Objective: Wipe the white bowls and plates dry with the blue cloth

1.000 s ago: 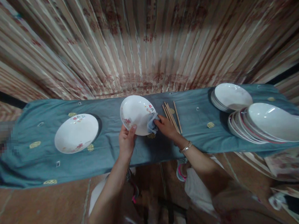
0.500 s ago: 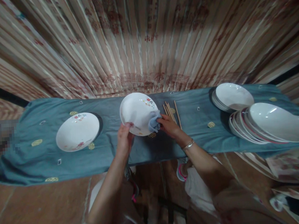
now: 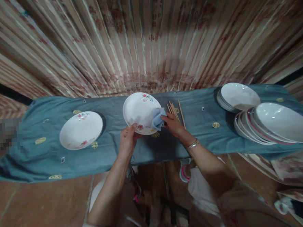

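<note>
A white plate with a flower pattern [image 3: 139, 109] is tilted up in front of me, above the blue-green cloth. My left hand [image 3: 129, 137] grips its lower left rim, thumb on the face and fingers underneath. In my right hand [image 3: 173, 124] a light blue cloth [image 3: 158, 119] is bunched against the plate's right side. Just beyond that hand lie several wooden chopsticks [image 3: 181, 112], partly covered by it. A second flowered plate [image 3: 81, 131] rests on the tablecloth to the left.
On the right stands a stack of large white bowls [image 3: 285, 122], some red-rimmed, with a handle-like piece at the far right. Behind it is a stack of smaller bowls [image 3: 240, 96]. A patterned curtain [image 3: 147, 42] hangs behind the cloth-covered table [image 3: 113, 157].
The plate has turned slightly in my hands, so its flower sprigs sit elsewhere and red flowers show near the lower rim. The blue cloth is more spread over the right side.
</note>
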`<state>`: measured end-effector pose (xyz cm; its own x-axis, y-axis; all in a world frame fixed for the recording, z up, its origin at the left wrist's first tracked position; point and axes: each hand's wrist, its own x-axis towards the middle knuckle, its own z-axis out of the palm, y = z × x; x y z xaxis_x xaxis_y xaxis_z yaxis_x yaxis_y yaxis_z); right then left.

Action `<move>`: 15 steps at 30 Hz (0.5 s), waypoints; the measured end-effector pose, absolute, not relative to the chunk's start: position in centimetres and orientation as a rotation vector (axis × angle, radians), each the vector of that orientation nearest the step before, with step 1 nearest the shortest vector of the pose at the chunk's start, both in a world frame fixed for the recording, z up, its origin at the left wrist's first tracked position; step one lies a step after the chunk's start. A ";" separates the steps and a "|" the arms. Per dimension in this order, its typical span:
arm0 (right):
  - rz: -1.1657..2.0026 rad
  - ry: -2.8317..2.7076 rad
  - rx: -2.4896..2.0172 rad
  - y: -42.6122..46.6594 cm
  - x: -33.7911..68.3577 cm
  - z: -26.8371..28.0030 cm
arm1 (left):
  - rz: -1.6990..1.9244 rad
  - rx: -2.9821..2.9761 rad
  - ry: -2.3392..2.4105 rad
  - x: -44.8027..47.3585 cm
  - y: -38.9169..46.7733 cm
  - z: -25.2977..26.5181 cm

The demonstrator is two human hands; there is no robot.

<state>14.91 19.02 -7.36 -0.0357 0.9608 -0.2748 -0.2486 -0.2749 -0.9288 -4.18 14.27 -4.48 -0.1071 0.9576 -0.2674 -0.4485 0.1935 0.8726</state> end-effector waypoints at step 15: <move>1.715 -0.614 -1.118 16.6 11.8 -6.6 | 1.385 0.582 1.028 -3.3 14.4 -5.5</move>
